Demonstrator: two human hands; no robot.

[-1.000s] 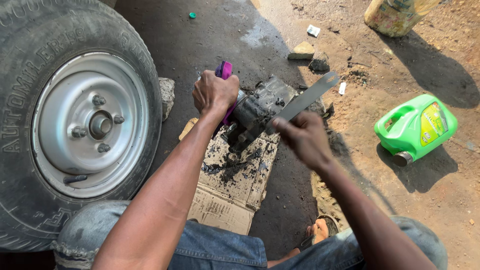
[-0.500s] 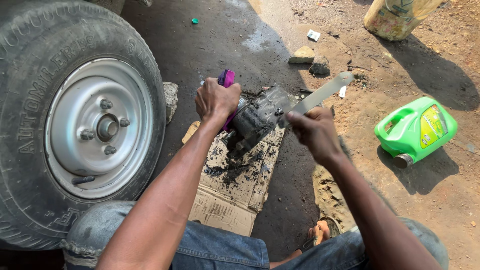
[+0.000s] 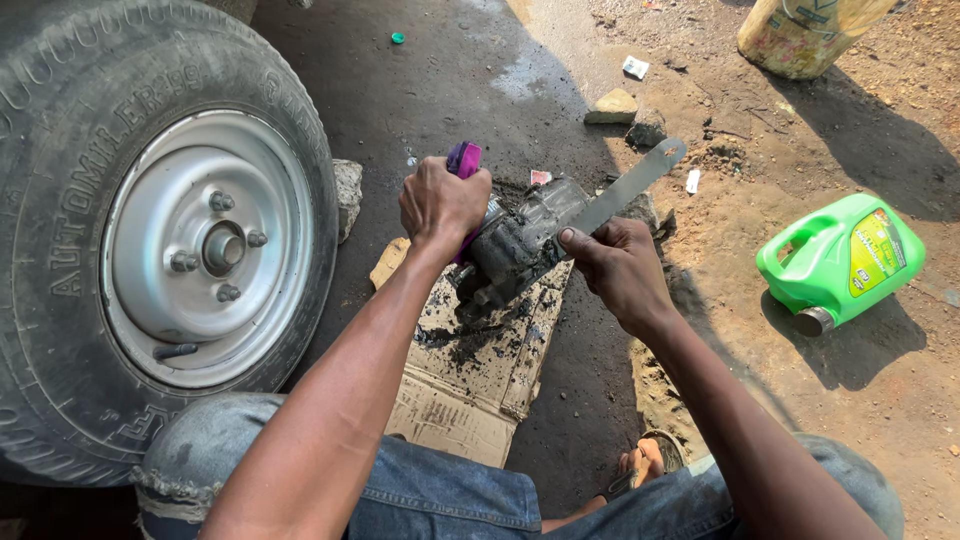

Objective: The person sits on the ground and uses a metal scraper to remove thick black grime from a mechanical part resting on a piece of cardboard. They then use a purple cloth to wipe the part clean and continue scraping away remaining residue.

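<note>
My left hand [image 3: 441, 203] grips a greasy metal engine part [image 3: 518, 242] through a purple cloth [image 3: 464, 160], holding it tilted above a dirty flattened cardboard sheet [image 3: 480, 372]. My right hand [image 3: 617, 268] holds a flat grey metal blade [image 3: 628, 184] whose near end rests against the part's top side. Black grime lies scraped onto the cardboard under the part. My knees in blue jeans [image 3: 440, 490] fill the bottom of the view.
A large vehicle tyre with a silver wheel [image 3: 190, 245] stands at the left. A green plastic jug [image 3: 838, 260] lies on its side on the dirt at right. Stones [image 3: 612, 106] and a sack [image 3: 800, 35] sit farther back. A sandalled foot [image 3: 648, 463] shows below.
The right hand with the blade has shifted slightly left and down along the part. The left hand keeps its grip; the view has drifted a little.
</note>
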